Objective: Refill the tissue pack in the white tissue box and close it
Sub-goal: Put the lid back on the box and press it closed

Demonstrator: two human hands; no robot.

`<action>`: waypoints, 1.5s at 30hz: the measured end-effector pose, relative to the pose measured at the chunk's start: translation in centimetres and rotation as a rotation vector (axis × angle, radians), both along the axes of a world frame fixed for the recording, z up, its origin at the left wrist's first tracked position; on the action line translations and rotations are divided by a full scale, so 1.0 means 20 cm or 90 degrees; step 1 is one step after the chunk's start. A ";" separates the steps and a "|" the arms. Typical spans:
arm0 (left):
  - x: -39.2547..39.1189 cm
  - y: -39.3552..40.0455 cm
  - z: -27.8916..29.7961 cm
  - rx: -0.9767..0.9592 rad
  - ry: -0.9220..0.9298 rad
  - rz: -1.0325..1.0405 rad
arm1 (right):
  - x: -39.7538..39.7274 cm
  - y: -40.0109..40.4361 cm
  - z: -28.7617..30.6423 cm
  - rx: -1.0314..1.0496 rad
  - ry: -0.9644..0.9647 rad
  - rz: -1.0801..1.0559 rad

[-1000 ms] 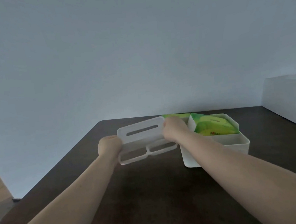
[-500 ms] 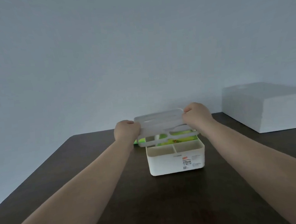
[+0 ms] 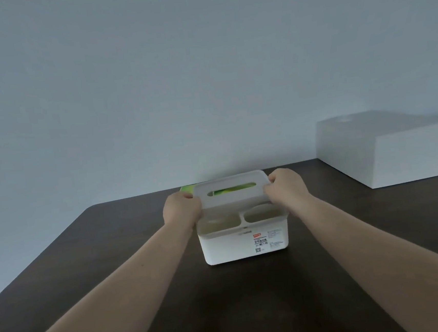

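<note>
The white tissue box [image 3: 228, 248] stands on the dark table [image 3: 93, 258] in the middle of the view, a label on its front. Its white lid [image 3: 233, 200] lies on top of the box, with a long slot at the back and two rounded openings at the front. Green tissue pack [image 3: 231, 191] wrapping shows through the slot. My left hand [image 3: 180, 209] grips the lid's left edge and my right hand [image 3: 285, 189] grips its right edge.
A second green pack [image 3: 186, 188] peeks out behind the box at the left. A large white box [image 3: 387, 147] sits at the back right of the table. A plain pale wall rises behind the table's far edge.
Both hands carried the lid from the left of the box to above it and lowered it onto the box. The view shifted so the box now sits in the centre.
</note>
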State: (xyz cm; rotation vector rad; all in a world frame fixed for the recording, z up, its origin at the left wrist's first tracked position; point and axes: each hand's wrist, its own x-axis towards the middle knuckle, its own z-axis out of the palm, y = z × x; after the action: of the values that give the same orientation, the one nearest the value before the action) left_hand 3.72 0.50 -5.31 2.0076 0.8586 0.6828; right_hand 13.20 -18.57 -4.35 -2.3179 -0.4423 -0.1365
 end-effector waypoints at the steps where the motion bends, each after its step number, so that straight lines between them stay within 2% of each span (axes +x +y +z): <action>1: 0.00 0.00 0.00 0.004 0.005 0.001 | 0.01 0.00 0.00 -0.002 -0.005 0.001; 7: 0.03 0.02 -0.01 0.009 0.000 0.023 | 0.02 0.03 -0.01 -0.018 -0.026 0.000; 18: 0.07 -0.03 -0.09 0.104 -0.035 0.054 | 0.07 0.02 -0.04 -0.044 -0.079 -0.006; 25: 0.05 -0.06 -0.11 0.116 -0.009 0.057 | 0.07 0.04 -0.02 -0.097 -0.081 0.003; 35: 0.08 -0.03 -0.09 0.098 0.064 -0.034 | 0.10 0.06 -0.04 -0.070 -0.001 0.033; 40: 0.14 0.02 -0.02 0.022 0.077 -0.104 | 0.11 0.08 -0.02 -0.022 0.077 0.076; 45: 0.21 0.01 0.00 0.092 0.154 -0.117 | 0.15 0.12 -0.04 0.003 0.142 0.105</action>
State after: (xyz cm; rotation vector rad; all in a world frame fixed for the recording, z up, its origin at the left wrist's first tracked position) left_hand 7.90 0.67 -5.39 2.3000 0.7679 0.4144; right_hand 16.29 -16.27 -5.09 -2.2479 -0.5152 0.1997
